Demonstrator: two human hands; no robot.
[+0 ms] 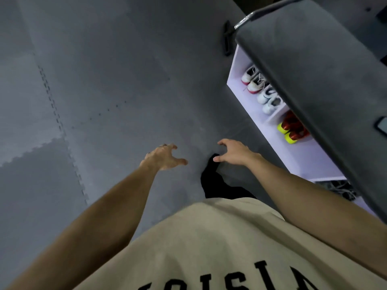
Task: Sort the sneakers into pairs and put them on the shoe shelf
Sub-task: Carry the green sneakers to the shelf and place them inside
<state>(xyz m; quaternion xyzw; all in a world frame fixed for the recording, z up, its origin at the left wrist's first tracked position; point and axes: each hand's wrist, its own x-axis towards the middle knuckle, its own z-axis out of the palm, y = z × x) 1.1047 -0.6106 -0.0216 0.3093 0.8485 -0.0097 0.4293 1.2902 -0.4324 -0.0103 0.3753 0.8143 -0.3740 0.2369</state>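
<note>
A white shoe shelf [301, 155] stands at the right under a dark grey top [314, 70]. In its far compartment sit a white-and-red pair of sneakers [252, 81] and a white pair [269, 101]. A red pair with yellow toes [291, 130] sits in the nearer compartment. Dark sneakers with laces [341, 190] show in the nearest compartment, mostly hidden. My left hand [164, 156] and my right hand [234, 152] hang over the bare floor in front of the shelf, fingers apart, holding nothing.
Grey interlocking floor mats [104, 91] cover the floor. A black object [227, 38] lies on the floor beyond the shelf's far end. A phone [382, 125] lies on the shelf top. My black-clad leg [211, 178] is below my right hand.
</note>
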